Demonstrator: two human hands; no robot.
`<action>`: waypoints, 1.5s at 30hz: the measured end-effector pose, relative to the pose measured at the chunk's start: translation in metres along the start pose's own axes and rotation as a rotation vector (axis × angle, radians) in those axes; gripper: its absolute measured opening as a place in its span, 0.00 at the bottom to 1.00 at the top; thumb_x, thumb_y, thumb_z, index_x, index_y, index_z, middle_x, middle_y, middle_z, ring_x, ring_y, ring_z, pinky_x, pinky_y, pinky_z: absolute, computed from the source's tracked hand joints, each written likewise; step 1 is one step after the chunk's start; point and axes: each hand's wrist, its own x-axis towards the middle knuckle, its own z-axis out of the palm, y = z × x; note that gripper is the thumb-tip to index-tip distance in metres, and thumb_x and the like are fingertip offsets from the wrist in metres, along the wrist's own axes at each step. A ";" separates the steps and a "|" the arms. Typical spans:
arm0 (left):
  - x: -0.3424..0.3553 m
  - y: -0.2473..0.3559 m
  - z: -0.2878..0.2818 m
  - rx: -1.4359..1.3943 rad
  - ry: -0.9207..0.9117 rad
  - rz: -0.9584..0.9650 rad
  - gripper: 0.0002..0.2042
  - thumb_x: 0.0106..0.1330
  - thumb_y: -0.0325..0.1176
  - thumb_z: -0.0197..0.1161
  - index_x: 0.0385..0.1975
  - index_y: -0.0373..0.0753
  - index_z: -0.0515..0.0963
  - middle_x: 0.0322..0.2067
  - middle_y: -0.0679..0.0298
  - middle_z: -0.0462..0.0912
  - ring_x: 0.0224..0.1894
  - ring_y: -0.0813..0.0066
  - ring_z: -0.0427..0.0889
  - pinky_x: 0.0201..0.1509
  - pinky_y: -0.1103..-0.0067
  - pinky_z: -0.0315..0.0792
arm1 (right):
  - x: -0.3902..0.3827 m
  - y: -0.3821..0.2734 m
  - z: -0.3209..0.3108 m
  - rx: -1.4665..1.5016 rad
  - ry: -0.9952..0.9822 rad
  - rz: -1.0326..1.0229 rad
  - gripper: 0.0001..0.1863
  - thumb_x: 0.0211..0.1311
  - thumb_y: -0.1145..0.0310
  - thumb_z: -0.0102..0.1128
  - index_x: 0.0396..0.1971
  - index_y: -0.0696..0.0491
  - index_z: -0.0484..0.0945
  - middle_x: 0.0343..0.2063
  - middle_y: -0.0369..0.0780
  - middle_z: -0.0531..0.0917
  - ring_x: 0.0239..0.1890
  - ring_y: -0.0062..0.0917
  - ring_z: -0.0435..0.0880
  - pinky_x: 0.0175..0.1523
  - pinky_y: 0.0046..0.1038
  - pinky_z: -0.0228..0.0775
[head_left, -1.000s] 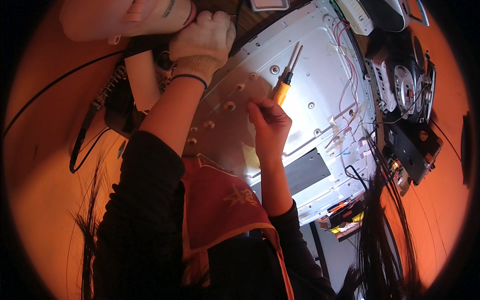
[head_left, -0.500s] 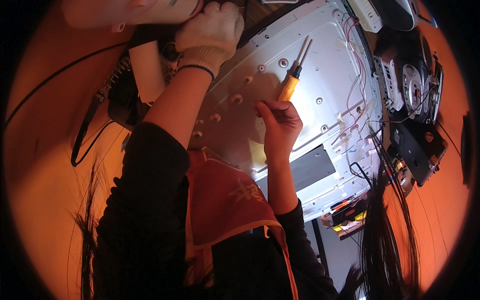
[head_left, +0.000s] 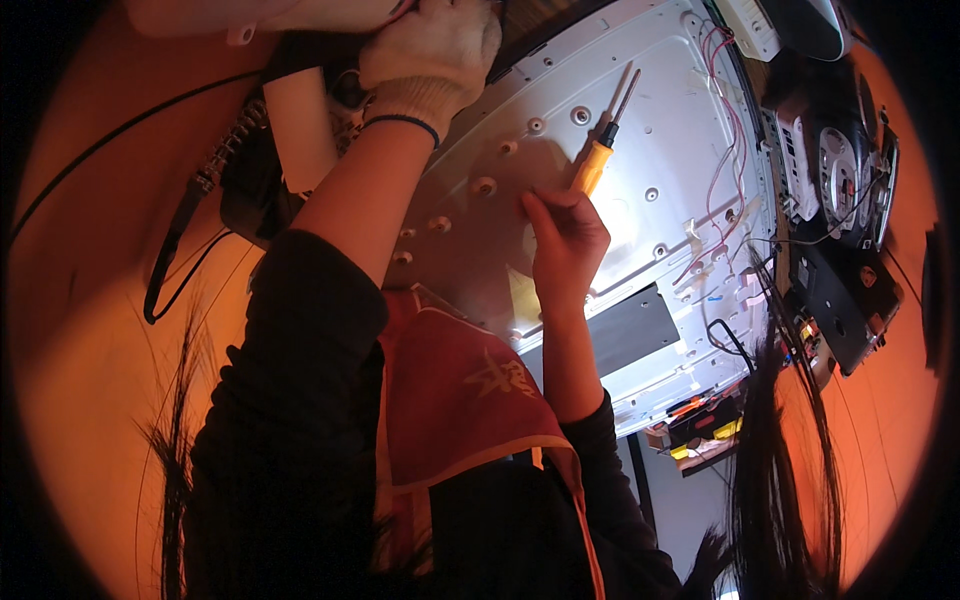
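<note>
My left hand (head_left: pixel 428 52), in a pale knit glove with a dark band at the wrist, is closed at the top edge beside a large pale rounded object (head_left: pixel 285 15). Whatever its fingers grip is hidden. Over the metal panel (head_left: pixel 520 215) my bare right hand (head_left: pixel 572 240) is pinched, thumb against bent fingers; anything between them is too small to name. A screwdriver (head_left: pixel 598 165) with a yellow handle lies on the panel just beyond the fingers, its shaft pointing away. The fingers partly cover its handle end.
Red and dark wires (head_left: pixel 735 130) run along the panel's right side. Right of it sit a black-and-silver electronic device (head_left: pixel 840 170) and a dark flat device (head_left: pixel 850 300). A black coiled cord (head_left: pixel 210 165) hangs at the left. A box of small parts (head_left: pixel 700 430) stands at the lower right.
The whole view has shifted slightly, so the panel and screwdriver appear further right and up. My right hand has drawn a little left relative to the screwdriver and stays pinched. My left hand stays closed.
</note>
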 end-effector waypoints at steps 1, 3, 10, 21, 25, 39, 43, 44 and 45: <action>0.000 0.001 -0.002 -0.015 0.006 -0.006 0.12 0.66 0.44 0.49 0.32 0.44 0.74 0.33 0.60 0.78 0.33 0.58 0.81 0.36 0.64 0.77 | 0.003 0.000 0.003 -0.078 -0.013 -0.045 0.05 0.55 0.82 0.63 0.32 0.62 0.78 0.26 0.39 0.84 0.29 0.20 0.82 0.39 0.19 0.73; -0.001 0.003 -0.006 -0.045 0.019 -0.019 0.12 0.66 0.45 0.49 0.33 0.44 0.73 0.34 0.59 0.78 0.34 0.57 0.82 0.37 0.62 0.77 | 0.010 -0.001 0.009 -0.246 -0.024 -0.110 0.06 0.55 0.81 0.63 0.34 0.62 0.80 0.26 0.38 0.84 0.29 0.18 0.82 0.38 0.18 0.72; 0.001 0.003 -0.011 -0.026 -0.037 -0.041 0.13 0.66 0.45 0.49 0.33 0.43 0.74 0.35 0.58 0.78 0.36 0.55 0.82 0.38 0.61 0.77 | 0.016 0.000 0.018 -0.427 0.031 -0.286 0.06 0.54 0.78 0.65 0.34 0.57 0.83 0.27 0.38 0.84 0.29 0.20 0.83 0.37 0.19 0.73; -0.001 0.001 -0.006 -0.027 0.002 0.005 0.13 0.66 0.45 0.49 0.32 0.43 0.74 0.34 0.59 0.78 0.35 0.57 0.82 0.36 0.63 0.78 | -0.023 0.017 0.000 -0.477 -0.035 -0.331 0.06 0.53 0.82 0.63 0.32 0.58 0.83 0.30 0.38 0.84 0.32 0.18 0.82 0.39 0.19 0.73; 0.000 0.003 -0.007 -0.037 -0.021 -0.014 0.13 0.66 0.45 0.49 0.32 0.43 0.74 0.34 0.59 0.78 0.36 0.57 0.82 0.37 0.63 0.78 | -0.035 0.022 0.012 -0.421 -0.104 -0.239 0.07 0.54 0.81 0.62 0.33 0.59 0.82 0.29 0.39 0.84 0.31 0.19 0.82 0.39 0.19 0.73; 0.005 -0.002 0.007 0.102 0.101 0.059 0.14 0.65 0.47 0.50 0.39 0.45 0.73 0.37 0.54 0.79 0.34 0.52 0.80 0.34 0.61 0.77 | -0.048 -0.001 -0.001 0.850 -0.275 0.482 0.09 0.67 0.74 0.52 0.43 0.60 0.77 0.33 0.40 0.79 0.34 0.21 0.75 0.39 0.20 0.68; 0.010 -0.012 0.021 0.412 -0.037 0.297 0.17 0.69 0.47 0.46 0.31 0.43 0.77 0.33 0.55 0.79 0.35 0.53 0.81 0.34 0.63 0.77 | -0.041 -0.006 -0.009 0.895 -0.164 0.417 0.08 0.66 0.75 0.53 0.41 0.60 0.78 0.33 0.39 0.80 0.34 0.21 0.76 0.40 0.21 0.69; 0.012 -0.013 0.022 0.644 0.042 0.488 0.17 0.69 0.47 0.46 0.30 0.42 0.76 0.31 0.54 0.78 0.34 0.52 0.80 0.34 0.62 0.77 | -0.038 -0.007 -0.012 0.926 -0.132 0.383 0.08 0.66 0.74 0.53 0.41 0.60 0.78 0.32 0.39 0.81 0.34 0.21 0.76 0.40 0.21 0.70; 0.008 -0.012 0.023 0.320 0.108 0.323 0.18 0.70 0.48 0.45 0.31 0.42 0.75 0.32 0.53 0.78 0.34 0.52 0.80 0.33 0.62 0.75 | -0.035 -0.007 -0.016 0.948 -0.099 0.354 0.08 0.66 0.74 0.54 0.40 0.60 0.79 0.32 0.39 0.81 0.34 0.21 0.77 0.40 0.21 0.70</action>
